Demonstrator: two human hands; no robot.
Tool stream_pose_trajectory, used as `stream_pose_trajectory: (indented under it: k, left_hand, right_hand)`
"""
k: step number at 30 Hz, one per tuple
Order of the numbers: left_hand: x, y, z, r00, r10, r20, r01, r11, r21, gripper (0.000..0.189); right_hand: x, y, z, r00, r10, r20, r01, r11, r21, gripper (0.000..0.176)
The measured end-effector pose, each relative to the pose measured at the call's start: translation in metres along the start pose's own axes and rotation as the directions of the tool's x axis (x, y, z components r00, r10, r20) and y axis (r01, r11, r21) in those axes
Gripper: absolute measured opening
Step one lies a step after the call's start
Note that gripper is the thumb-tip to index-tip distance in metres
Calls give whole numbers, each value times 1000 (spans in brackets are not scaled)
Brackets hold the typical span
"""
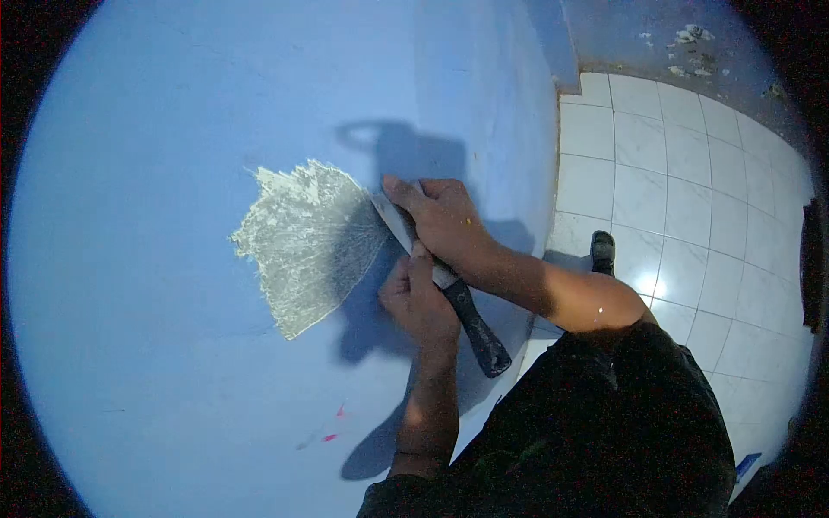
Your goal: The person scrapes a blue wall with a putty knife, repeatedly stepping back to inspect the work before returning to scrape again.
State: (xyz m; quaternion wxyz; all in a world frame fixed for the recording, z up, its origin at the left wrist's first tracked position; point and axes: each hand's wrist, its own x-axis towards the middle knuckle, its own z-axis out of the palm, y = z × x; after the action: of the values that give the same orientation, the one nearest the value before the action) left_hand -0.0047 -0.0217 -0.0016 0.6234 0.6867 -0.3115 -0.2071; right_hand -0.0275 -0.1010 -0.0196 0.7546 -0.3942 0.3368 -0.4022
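Note:
A scraper with a black handle (477,332) and a metal blade (395,223) is held at a slant close to the blue wall (155,259). My right hand (445,226) grips the blade from above, with the thumb near its upper end. Just below, my left hand (421,300) is closed with its thumb against the blade's lower edge. Neither hand is on the handle. Left of the blade, a rough-edged grey and whitish patch (306,246) shows on the wall, partly in shadow.
White floor tiles (639,190) lie to the right, with a dark shoe (603,252) on them. A worn wall section (691,52) with peeled spots is at the top right. Small red marks (330,438) are low on the blue wall. Dark clothing (604,432) fills the bottom.

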Motion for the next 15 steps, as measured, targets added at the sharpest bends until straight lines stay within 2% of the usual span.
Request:
stream_pose_trajectory:
  k: [2,4,7,8,10,11,13,15]
  left_hand:
    - [5,10,-4,994,41,104,-64,973,223,25]
    - [5,5,-2,996,29,83,-45,980,192,25]
    - [-3,0,3,998,11,59,-17,994,105,26]
    - [-6,-1,2,999,-16,36,15,999,47,26]
    - [0,3,2,998,17,60,-22,996,87,26]
    - [3,3,3,995,43,88,-54,990,130,27]
    - [3,-1,2,996,2,92,-11,996,93,27]
    - [2,-9,-3,991,5,133,-11,999,40,27]
  right_hand:
    - [3,-10,-3,999,42,-2,-42,999,-9,41]
    - [2,-11,-1,996,87,12,-87,996,-26,40]
    - [4,8,-2,999,33,14,-34,997,65,41]
    - [7,21,0,998,-58,12,57,997,53,41]
    - [7,12,-1,990,-144,11,143,989,35,41]
    - [11,5,-6,978,-207,-17,204,974,-99,40]
    - [4,-2,-5,966,-259,5,253,940,-227,38]
    - [3,-1,-7,999,-14,-30,9,985,-171,37]
